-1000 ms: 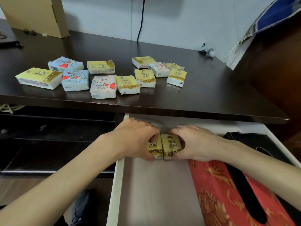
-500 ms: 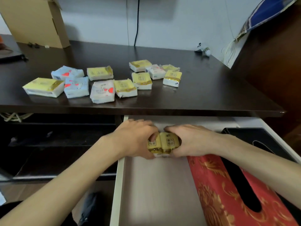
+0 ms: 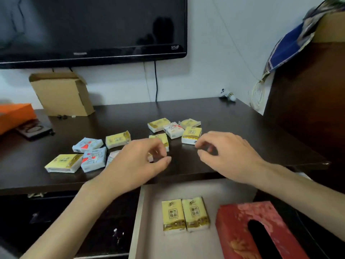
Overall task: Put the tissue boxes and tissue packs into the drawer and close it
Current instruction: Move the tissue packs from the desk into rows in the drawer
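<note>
From the head camera, the open pale wooden drawer (image 3: pixel 149 230) sits below the front edge of the dark brown tabletop (image 3: pixel 233 118). On the drawer floor two yellow-and-gold plastic-wrapped tissue packs (image 3: pixel 184 214) lie flat, side by side and touching, their printed faces up. Just to their right, also in the drawer, is a red tissue box with a gold floral pattern (image 3: pixel 239 227), its dark oval slot facing up.

Both bare hands hang over the front part of the tabletop, above the drawer. The left hand (image 3: pixel 138 163) has its grip loosely curled, thumb and fingers apart and holding nothing; it covers part of a pack lying under it. The right hand (image 3: pixel 227 156) is likewise half open and empty, its fingertips near a yellow pack with a gold band (image 3: pixel 191 135) but apart from it.

The rest of the packs are spread on the tabletop. On the left are a flat yellow pack (image 3: pixel 63 163), two light blue packs printed with red hearts (image 3: pixel 91 152) and another yellow pack (image 3: pixel 117 139). Behind the hands lies a cluster of yellow packs around a white pack with red marks (image 3: pixel 173 130).

At the back stand an open brown cardboard box (image 3: pixel 61 94) and an orange box (image 3: pixel 15 116), with a black television screen (image 3: pixel 93 27) on the wall above.
</note>
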The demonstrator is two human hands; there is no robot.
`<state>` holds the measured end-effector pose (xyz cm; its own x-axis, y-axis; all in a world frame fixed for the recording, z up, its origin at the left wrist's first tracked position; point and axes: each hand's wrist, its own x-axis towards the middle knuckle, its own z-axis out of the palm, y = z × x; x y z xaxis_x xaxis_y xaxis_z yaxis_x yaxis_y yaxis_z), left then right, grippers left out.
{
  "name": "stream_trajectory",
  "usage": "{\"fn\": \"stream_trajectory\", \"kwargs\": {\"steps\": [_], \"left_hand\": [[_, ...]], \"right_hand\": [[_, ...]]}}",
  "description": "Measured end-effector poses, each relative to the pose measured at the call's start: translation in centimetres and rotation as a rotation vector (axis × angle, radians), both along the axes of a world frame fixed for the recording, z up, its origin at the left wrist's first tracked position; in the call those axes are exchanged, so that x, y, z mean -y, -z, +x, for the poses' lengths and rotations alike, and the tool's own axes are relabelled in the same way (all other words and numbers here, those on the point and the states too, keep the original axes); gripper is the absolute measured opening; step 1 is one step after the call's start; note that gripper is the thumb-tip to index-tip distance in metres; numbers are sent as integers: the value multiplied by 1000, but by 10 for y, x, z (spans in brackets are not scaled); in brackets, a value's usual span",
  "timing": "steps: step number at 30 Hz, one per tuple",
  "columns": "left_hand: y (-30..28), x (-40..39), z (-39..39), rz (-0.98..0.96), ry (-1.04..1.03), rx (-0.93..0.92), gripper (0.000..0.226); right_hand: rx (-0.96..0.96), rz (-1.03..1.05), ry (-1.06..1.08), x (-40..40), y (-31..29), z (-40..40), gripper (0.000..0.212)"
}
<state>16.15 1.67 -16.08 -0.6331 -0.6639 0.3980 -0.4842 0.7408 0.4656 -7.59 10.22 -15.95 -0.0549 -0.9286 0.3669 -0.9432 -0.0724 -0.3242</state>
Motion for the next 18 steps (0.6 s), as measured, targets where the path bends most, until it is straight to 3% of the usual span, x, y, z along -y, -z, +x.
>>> {"fn": "stream_trajectory", "kwargs": {"steps": [2,5,9,12,18], "left_hand": [[-9,31,-15,-22,-63,107,17],[-7,72,-33,-26,-93,407,41],[-8,100,-41,53,-117,598,53],[-8,108,-45,118,-154,661,50],[-11,99,-49,40,-181,644,52]], "right_hand": [[-13,29,37,38,-5,-11,24],[-40,150,61,87,2,-20,47],[63,267,50,114,17,-29,56],[56,262,47,111,23,-33,53],[61,247,33,87,26,-40,41]]}}
